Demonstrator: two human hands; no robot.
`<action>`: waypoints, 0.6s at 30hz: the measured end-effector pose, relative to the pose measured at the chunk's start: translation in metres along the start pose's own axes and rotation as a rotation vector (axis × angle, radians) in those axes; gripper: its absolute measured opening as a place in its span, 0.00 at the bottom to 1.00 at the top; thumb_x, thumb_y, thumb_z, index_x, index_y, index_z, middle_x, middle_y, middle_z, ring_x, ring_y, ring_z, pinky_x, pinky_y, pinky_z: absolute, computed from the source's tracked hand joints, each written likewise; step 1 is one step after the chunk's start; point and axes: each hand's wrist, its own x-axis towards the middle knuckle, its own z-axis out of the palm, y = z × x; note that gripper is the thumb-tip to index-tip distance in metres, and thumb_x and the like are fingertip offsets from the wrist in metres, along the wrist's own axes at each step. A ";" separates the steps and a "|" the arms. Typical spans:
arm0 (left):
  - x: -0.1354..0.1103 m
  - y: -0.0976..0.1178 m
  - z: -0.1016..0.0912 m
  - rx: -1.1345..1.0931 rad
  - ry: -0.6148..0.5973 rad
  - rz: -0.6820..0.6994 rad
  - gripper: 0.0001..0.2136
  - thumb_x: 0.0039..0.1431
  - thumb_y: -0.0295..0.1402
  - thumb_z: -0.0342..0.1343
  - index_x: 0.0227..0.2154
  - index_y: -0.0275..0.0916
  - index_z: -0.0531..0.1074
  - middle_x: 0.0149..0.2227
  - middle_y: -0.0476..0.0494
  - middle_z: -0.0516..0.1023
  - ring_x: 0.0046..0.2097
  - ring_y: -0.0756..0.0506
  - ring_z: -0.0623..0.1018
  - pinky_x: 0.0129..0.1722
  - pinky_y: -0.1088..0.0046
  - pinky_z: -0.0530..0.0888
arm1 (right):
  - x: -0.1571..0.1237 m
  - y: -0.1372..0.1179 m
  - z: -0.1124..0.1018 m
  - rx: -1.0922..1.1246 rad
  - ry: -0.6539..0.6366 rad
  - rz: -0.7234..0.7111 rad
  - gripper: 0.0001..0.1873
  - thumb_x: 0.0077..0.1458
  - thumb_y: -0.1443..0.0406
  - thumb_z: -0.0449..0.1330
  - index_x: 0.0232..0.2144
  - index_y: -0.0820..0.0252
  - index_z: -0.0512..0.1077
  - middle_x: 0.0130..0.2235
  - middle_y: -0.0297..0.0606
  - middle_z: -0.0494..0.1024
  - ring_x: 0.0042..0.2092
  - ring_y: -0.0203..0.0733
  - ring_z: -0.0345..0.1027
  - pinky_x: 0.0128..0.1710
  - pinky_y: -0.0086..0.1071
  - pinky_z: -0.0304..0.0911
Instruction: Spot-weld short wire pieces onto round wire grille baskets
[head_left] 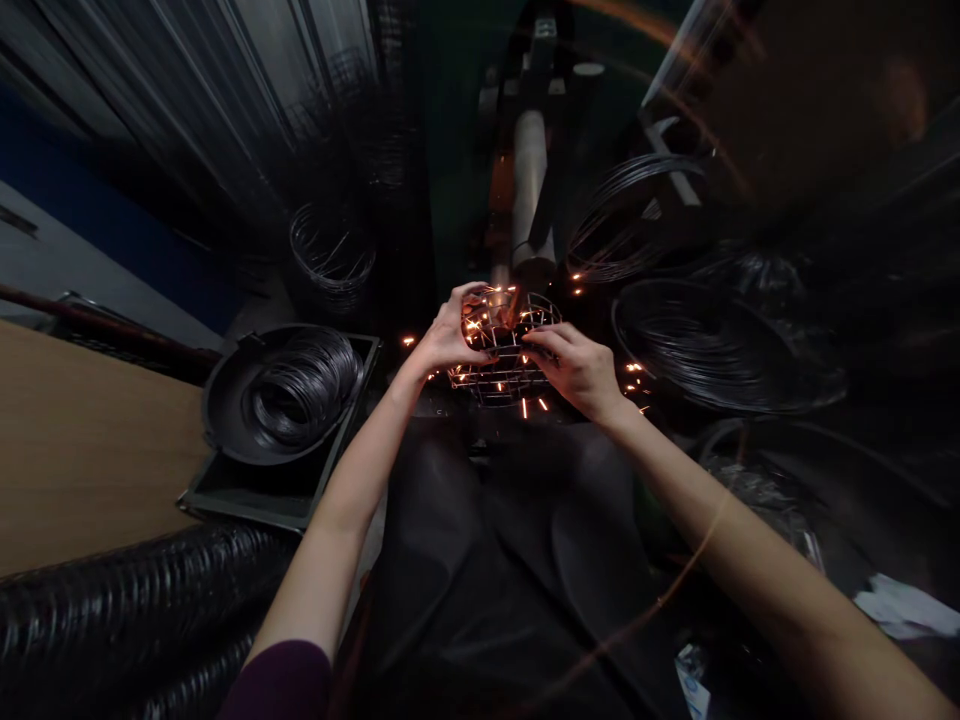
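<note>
A round wire cage (504,380) of metal rods sits in front of me, under the thick cylindrical arm of a spot-welding machine (531,175). Orange sparks fly out around the cage where it meets the machine's tip. My left hand (452,333) is curled around the cage's left side, thumb low and fingers over the top. From the right, my right hand (583,368) pinches at the cage's near right side, its fingertips against the rods. Whether it also holds a loose piece of wire is too dark to tell.
On the left, a black basin (225,405) with stacked wire rings (306,390) rests on a grey crate (289,508). Another basin (806,385) of wire rings stands at right. More wire coils (330,255) lie behind, and black ribbed stacks (150,600) fill the lower left.
</note>
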 end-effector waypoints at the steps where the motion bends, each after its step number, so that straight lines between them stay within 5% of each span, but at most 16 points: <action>1: 0.001 -0.001 0.000 -0.008 -0.001 0.005 0.52 0.34 0.41 0.74 0.63 0.42 0.53 0.58 0.33 0.66 0.60 0.34 0.69 0.60 0.52 0.68 | -0.001 0.001 0.000 0.022 0.013 0.045 0.12 0.63 0.59 0.59 0.42 0.56 0.79 0.43 0.40 0.80 0.39 0.38 0.75 0.34 0.28 0.64; 11: 0.029 -0.019 -0.007 -0.072 0.028 0.057 0.52 0.32 0.42 0.76 0.62 0.44 0.55 0.55 0.35 0.68 0.58 0.33 0.71 0.60 0.49 0.68 | 0.028 0.010 0.004 0.135 0.024 0.315 0.12 0.58 0.56 0.60 0.36 0.59 0.75 0.37 0.41 0.74 0.35 0.42 0.67 0.36 0.35 0.62; 14: 0.008 -0.031 -0.008 -0.058 0.079 0.059 0.57 0.34 0.50 0.75 0.66 0.47 0.49 0.65 0.32 0.57 0.67 0.29 0.60 0.66 0.46 0.59 | 0.004 0.006 -0.029 0.144 0.024 0.336 0.19 0.65 0.54 0.49 0.36 0.58 0.75 0.38 0.44 0.73 0.39 0.44 0.68 0.41 0.38 0.64; 18: -0.036 -0.059 0.000 -0.213 0.098 -0.182 0.63 0.35 0.57 0.72 0.68 0.49 0.37 0.68 0.28 0.50 0.70 0.29 0.54 0.66 0.44 0.59 | -0.064 -0.002 -0.072 0.188 -0.181 0.393 0.28 0.67 0.51 0.39 0.37 0.56 0.75 0.38 0.44 0.76 0.42 0.47 0.69 0.47 0.42 0.65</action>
